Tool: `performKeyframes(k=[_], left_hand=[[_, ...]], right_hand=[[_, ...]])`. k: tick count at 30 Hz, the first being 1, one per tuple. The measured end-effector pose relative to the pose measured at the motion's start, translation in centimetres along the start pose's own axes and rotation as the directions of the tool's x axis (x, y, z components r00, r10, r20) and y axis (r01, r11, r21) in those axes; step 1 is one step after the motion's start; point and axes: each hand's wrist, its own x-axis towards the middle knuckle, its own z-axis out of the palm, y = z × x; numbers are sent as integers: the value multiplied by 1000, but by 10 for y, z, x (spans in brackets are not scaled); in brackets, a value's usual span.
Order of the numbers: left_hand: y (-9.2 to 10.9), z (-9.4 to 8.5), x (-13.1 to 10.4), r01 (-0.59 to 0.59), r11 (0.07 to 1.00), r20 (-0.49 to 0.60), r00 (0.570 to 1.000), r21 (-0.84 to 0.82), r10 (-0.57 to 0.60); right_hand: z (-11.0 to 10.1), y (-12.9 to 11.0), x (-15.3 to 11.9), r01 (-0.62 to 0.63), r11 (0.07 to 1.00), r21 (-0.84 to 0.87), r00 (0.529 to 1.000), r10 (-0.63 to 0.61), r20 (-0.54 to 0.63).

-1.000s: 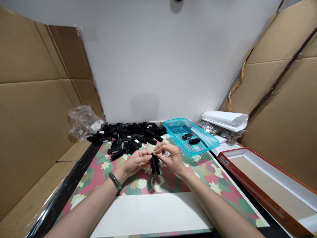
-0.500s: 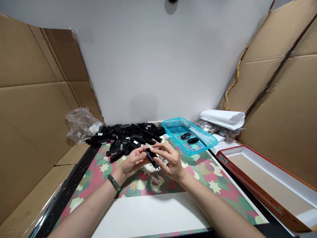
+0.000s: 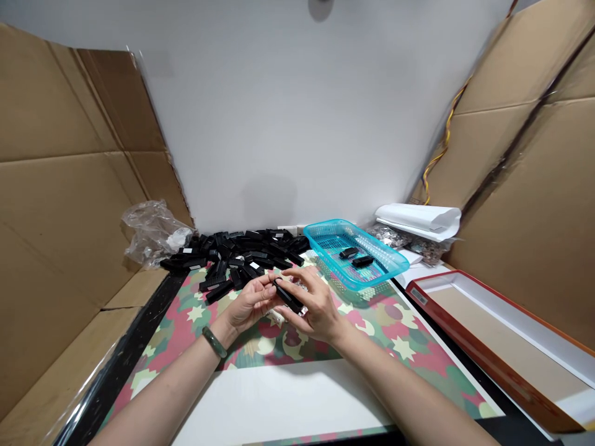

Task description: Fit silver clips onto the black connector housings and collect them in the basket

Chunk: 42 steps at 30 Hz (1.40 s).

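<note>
Between my two hands is a slim black plastic piece point(image 3: 289, 298), tilted down toward the right. My left hand point(image 3: 250, 305), with a green bangle at the wrist, pinches its far left end. The fingers and thumb of my right hand point(image 3: 317, 305) are closed along its sides. Small whitish and shiny bits point(image 3: 277, 317) lie on the table under the hands, mostly covered by them; what they are is too small to tell. A heap of similar black plastic pieces point(image 3: 242, 251) spreads behind my left hand.
A blue plastic basket point(image 3: 400, 267) with two black pieces stands behind my right hand. A clear plastic bag point(image 3: 151, 232) lies at left. White paper point(image 3: 418, 220) rests on bags at right, beside a red-edged shallow box point(image 3: 493, 347). Cardboard walls point(image 3: 65, 204) stand on both sides.
The black piece has turned slightly, its lower end swinging to the right. My right-hand fingers have shifted along it, while my left hand stays nearly in place.
</note>
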Motion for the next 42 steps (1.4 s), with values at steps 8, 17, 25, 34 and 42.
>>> performKeyframes(k=[8,17,25,34,42], left_hand=[[1,-2,1,-14,999,-87,996,39,18],[6,-15,3,111,993,-152,983,46,-103],[13,-17,4,223,975,-150,964,13,-218],[12,-25,5,221,975,-199,956,-6,-218],[13,-14,4,193,978,-240,956,83,-168]], right_hand=[[2,6,-2,-42,999,27,999,42,25],[-2,15,-5,-50,999,-20,984,53,172],[3,14,-8,-7,998,-58,972,20,236],[4,17,-10,20,997,-76,969,-1,246],[10,21,-12,-271,942,199,956,239,171]])
